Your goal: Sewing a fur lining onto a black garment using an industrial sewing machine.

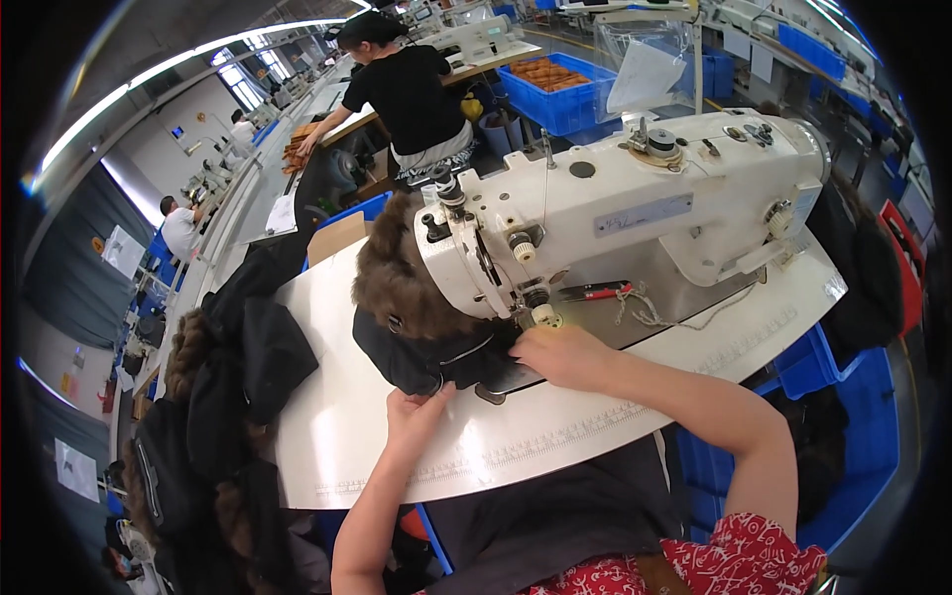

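A white industrial sewing machine stands on a white ruled tabletop. A black garment piece with brown fur trim and a zipper lies at the needle area, the fur partly behind the machine head. My left hand pinches the garment's near lower edge. My right hand has curled fingers at the fabric beside the presser foot; its fingertips are partly hidden. A red-and-black tool and a loose cord lie behind my right hand on the metal plate.
Black fur-trimmed garments are piled at the left. Blue bins stand at the right. A co-worker in black works ahead beside a blue crate of orange pieces. Another person sits at far left.
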A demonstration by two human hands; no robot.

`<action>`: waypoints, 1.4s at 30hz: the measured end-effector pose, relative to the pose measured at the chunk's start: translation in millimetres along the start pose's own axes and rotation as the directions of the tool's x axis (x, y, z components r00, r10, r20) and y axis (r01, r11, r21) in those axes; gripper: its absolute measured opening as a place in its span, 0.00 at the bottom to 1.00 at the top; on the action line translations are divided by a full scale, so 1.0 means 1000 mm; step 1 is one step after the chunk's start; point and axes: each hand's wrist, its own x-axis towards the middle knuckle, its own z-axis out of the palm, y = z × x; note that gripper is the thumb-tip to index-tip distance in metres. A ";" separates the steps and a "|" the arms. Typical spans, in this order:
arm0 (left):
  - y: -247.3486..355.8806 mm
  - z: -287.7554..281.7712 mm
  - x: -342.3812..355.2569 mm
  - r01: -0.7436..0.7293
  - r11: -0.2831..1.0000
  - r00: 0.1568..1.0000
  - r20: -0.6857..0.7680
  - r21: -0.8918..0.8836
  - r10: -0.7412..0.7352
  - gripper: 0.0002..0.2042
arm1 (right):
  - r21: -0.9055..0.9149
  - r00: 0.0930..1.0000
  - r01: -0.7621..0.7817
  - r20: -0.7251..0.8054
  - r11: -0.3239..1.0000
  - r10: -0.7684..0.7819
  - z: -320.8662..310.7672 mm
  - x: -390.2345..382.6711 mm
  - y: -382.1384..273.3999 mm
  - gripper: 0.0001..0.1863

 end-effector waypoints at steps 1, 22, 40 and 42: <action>0.002 0.002 -0.002 0.019 0.999 0.999 -0.044 -0.041 -0.021 0.04 | 0.089 0.998 -0.058 -0.023 0.994 0.060 -0.006 -0.003 0.002 0.08; 0.087 0.048 0.013 -0.652 -0.152 0.746 0.664 0.743 0.048 0.22 | 0.381 0.990 -0.125 0.109 0.916 0.090 -0.026 -0.008 0.015 0.12; 0.022 0.003 0.014 -0.682 -0.200 0.369 0.567 0.703 0.736 0.14 | -0.368 0.996 0.081 -0.006 0.926 -0.090 0.001 0.028 -0.027 0.11; 0.020 0.004 0.014 -0.692 -0.196 0.358 0.566 0.695 0.743 0.14 | -0.464 0.985 0.128 -0.045 0.876 -0.168 0.006 0.030 -0.030 0.10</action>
